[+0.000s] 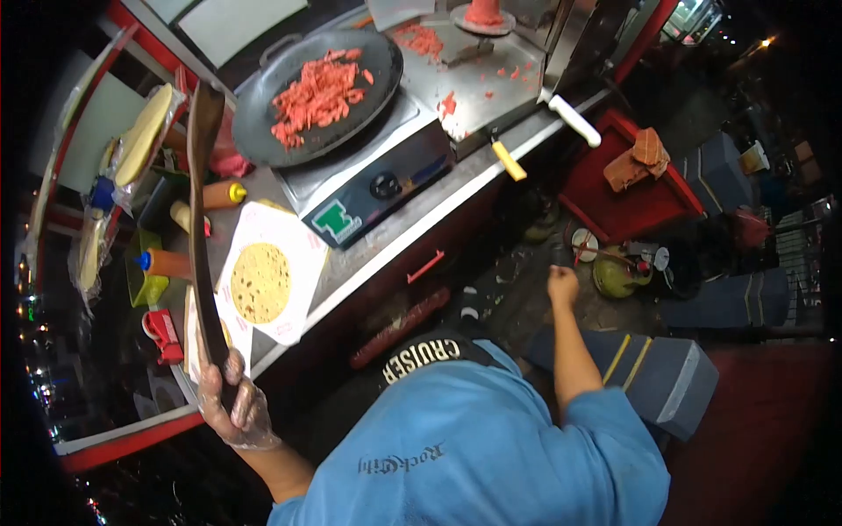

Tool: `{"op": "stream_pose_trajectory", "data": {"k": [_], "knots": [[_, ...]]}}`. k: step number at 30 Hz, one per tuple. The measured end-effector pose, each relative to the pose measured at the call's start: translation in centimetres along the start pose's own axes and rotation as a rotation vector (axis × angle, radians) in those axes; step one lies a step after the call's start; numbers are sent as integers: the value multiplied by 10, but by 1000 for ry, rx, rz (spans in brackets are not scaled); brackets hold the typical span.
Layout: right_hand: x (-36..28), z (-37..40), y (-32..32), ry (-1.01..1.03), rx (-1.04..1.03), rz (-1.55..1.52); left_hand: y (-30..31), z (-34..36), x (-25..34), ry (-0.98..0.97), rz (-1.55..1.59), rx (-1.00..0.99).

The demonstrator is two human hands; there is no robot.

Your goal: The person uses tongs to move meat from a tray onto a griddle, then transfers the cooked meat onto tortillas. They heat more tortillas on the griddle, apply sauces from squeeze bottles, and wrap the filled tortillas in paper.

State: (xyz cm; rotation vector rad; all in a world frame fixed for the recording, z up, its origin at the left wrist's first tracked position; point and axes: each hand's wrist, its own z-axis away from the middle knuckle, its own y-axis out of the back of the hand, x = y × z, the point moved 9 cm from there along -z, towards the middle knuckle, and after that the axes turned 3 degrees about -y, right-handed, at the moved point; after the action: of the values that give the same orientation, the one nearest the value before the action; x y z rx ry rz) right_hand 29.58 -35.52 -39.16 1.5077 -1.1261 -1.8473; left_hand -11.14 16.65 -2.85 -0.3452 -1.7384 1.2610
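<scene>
My left hand (232,399), in a clear plastic glove, grips the handle end of a long dark blade (200,219) that stands up over the counter's left side. Beside the blade a round flatbread (260,282) lies on white paper (294,237). My right hand (562,286) is held out low over the floor, away from the counter, with its fingers closed. A small dark object shows just above that hand; I cannot tell whether the hand holds it.
A black pan (263,114) of chopped red meat sits on a cooker (368,184). Orange squeeze bottles (167,261), bagged flatbreads (145,131), a yellow-handled knife (509,160) and a white-handled knife (574,120) lie on the counter. A red crate (631,210), gas cylinder (614,276) and grey block (667,377) stand on the floor.
</scene>
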Motion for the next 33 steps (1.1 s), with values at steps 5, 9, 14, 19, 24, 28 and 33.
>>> {"op": "stream_pose_trajectory", "data": {"k": [5,9,14,19,24,28,33], "knots": [[-87,-7,120,80,11,-1014,8,1,-6,-65,2,64],[-299,-25,150,330,-482,-1027,-13,-24,-26,-70,-79,103],[-479,-76,76,456,-1045,-349,-61,-56,-61,-141,-209,169],[-598,-100,-44,764,-977,148,-72,-63,-95,-208,-179,244],[-644,-76,-21,971,-601,76,-83,-60,-112,-230,-92,304],[-625,-74,-36,1016,-580,100,-92,-45,-117,-325,-125,392],[-637,-54,-64,1041,-500,-57,-100,-56,-127,-336,-107,384]]}}
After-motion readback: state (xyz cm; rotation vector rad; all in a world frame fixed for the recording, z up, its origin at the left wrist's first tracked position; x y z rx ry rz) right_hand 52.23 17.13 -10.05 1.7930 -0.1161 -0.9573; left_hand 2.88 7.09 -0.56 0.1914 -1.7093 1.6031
